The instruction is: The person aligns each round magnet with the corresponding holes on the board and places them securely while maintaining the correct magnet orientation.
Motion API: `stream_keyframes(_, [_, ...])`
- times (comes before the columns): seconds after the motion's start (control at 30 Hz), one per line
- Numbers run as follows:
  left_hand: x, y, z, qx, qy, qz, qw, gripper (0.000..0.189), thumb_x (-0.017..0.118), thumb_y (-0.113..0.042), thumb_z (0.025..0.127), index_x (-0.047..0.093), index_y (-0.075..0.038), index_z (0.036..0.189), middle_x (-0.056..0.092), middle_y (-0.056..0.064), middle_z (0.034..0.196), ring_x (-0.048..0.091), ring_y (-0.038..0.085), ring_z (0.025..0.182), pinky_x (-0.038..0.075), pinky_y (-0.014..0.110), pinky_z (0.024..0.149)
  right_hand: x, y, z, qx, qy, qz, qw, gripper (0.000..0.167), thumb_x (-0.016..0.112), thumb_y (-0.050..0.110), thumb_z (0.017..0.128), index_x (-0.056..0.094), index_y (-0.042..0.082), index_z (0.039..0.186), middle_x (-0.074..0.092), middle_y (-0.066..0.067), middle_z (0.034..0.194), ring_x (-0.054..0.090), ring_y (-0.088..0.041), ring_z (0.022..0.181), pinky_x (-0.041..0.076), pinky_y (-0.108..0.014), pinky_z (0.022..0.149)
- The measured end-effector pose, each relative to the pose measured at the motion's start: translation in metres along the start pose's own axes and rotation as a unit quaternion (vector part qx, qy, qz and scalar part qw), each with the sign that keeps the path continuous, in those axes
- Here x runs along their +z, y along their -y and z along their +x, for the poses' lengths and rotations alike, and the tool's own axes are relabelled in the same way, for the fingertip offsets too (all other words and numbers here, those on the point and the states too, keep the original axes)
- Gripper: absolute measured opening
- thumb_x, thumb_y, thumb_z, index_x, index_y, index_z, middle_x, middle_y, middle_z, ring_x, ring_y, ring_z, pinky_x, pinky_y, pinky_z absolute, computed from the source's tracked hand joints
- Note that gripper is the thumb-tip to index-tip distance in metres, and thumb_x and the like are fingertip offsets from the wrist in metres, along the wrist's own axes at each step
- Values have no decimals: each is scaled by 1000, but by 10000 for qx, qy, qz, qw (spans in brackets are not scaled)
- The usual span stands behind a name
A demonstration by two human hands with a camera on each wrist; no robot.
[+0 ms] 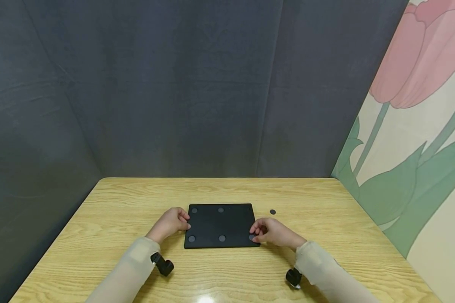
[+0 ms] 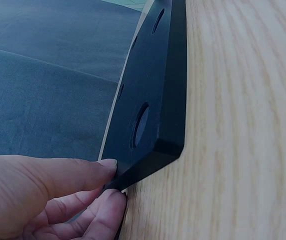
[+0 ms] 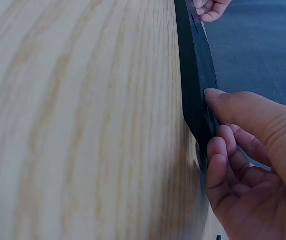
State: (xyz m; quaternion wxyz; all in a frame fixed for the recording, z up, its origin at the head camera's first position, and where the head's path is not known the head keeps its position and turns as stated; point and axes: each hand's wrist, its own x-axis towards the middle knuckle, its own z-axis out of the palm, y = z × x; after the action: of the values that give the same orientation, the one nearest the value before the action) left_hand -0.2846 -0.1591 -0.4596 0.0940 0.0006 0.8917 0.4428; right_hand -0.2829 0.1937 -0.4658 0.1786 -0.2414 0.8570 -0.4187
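A flat black rectangular board (image 1: 220, 225) lies in front of me, with several greyish round spots near its edges. My left hand (image 1: 173, 221) holds the board's left edge; in the left wrist view the thumb (image 2: 90, 176) lies on the top face and the fingertips sit against the side. Near the front right corner my right hand (image 1: 274, 232) grips the right edge, its thumb (image 3: 233, 102) on the top and its fingers curled at the side. Beside a fingertip there, a round spot (image 1: 252, 237) is partly covered.
One small dark disc (image 1: 272, 211) lies loose on the wooden table (image 1: 136, 202), right of the board. A dark grey curtain (image 1: 182, 92) hangs behind and to the left. On the right stands a wall (image 1: 421, 139) painted with tulips.
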Motion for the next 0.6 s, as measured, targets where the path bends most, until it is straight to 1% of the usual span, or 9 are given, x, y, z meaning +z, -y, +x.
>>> stream_keyframes(0.3, [0,1,0,-6,-2,-33,10000,21,74,-1,80,61,-2,96,57,8,84,52,19,74,43,28,64,0,3,-1,39,14,184,9998,18,73,7,84,64,0,98,55,-4,82,48,-13,73,41,-19,60])
stream_keyframes(0.6, [1,1,0,31,-10,-94,10000,21,74,-1,80,62,-2,96,58,9,84,53,19,73,43,29,64,0,3,-2,-5,-17,-30,10000,18,73,8,85,64,0,99,55,-3,82,49,-13,74,42,-19,61])
